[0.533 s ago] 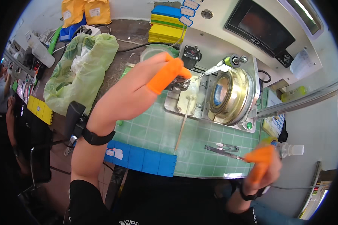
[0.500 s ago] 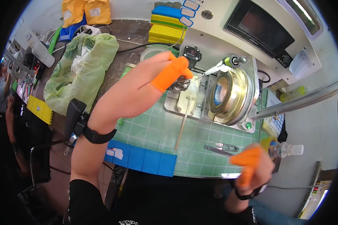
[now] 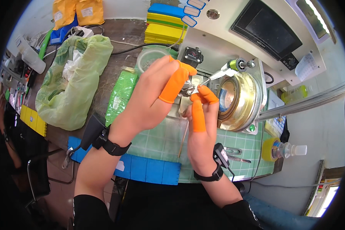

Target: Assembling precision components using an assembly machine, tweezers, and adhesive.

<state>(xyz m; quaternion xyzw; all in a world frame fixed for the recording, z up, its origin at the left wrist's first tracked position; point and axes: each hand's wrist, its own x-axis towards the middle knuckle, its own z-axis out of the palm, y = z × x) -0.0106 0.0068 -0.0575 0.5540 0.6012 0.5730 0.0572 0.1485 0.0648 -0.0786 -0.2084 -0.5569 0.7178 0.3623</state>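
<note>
My left hand [image 3: 157, 90], with orange finger cots on its thumb and index finger, is closed over a small shiny metal fixture [image 3: 188, 89] on the machine's bed. Whatever it pinches is hidden behind the fingertips. Close beside it, my right hand [image 3: 203, 126] also wears orange cots and has its fingertips pinched together at the fixture's right side. What lies between them is too small to make out. A thin nozzle-like tip [image 3: 205, 82] points at this spot from the right. Below the fixture, a thin wooden stick [image 3: 183, 140] lies partly behind my right hand.
The machine carries a brass-coloured wheel [image 3: 237, 103], a green spool [image 3: 238, 64] and a dark screen [image 3: 266, 28]. Snips [image 3: 233, 151] and tweezers [image 3: 239, 159] lie on the green mat. Around them are a blue ridged strip [image 3: 145, 167], a green wrapped packet [image 3: 120, 96], a bag-lined bin [image 3: 92, 73] and a bottle [image 3: 274, 148].
My right hand has come from the lower right up to the fixture, beside my left hand. The left stays closed there. The whole view has shifted slightly.
</note>
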